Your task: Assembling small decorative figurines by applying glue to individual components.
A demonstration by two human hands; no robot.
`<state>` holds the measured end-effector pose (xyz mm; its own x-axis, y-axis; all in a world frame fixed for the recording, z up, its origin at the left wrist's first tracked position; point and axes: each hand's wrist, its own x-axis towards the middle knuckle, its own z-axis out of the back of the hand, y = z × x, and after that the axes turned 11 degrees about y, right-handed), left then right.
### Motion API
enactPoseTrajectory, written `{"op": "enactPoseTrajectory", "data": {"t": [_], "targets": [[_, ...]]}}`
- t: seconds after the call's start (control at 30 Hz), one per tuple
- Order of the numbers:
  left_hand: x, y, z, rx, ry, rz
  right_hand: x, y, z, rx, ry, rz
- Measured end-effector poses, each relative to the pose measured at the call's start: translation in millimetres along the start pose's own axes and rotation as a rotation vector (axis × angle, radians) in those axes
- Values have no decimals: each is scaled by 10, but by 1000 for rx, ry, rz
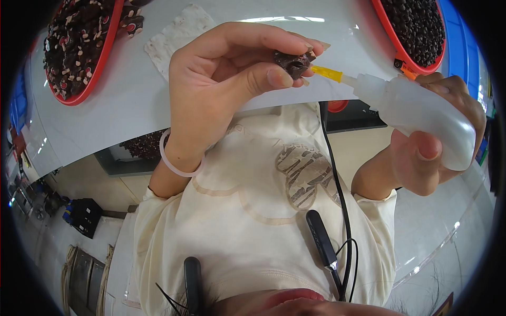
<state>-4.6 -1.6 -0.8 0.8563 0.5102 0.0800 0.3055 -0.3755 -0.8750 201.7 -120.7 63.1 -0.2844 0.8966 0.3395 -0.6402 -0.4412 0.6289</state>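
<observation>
A small, glossy dark-brown piece (293, 64) is pinched between the thumb and fingertips of my left hand (211, 84). My right hand (448, 87) is wrapped round a translucent white squeeze bottle (429, 110), held tilted with its nozzle pointing left. The bottle's slim yellow tip (327, 73) reaches to the right side of the brown piece and seems to touch it. Whether anything flows from the tip cannot be made out. Both hands are raised above the near edge of the white table (126, 113).
At the far left a red-rimmed tray (97, 68) holds dark pieces with beige and red bits; some lie beside it. Another red-rimmed tray (392, 39), full of small dark pieces, stands far right. A crumpled white cloth (176, 37) lies between them. A black cable (337, 184) hangs down my shirt.
</observation>
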Motion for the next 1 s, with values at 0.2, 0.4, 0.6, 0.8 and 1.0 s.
{"op": "enactPoseTrajectory", "data": {"t": [0.2,0.4,0.6,0.8,1.0], "targets": [[1,9,9,8,8,-6,28,7,8,-18,27,15],[-7,6,11,-9,8,-26,-155,18,-61,119,-181,-111],[13,-15,-39,-22,-30,4,-163,-97,-232,292,-499,-359],[-4,9,-20,28,-19,-16,64,-298,-581,142,-510,-364],[9,16,-52,61,-39,-27,68,-312,-551,-32,-339,-476]]}}
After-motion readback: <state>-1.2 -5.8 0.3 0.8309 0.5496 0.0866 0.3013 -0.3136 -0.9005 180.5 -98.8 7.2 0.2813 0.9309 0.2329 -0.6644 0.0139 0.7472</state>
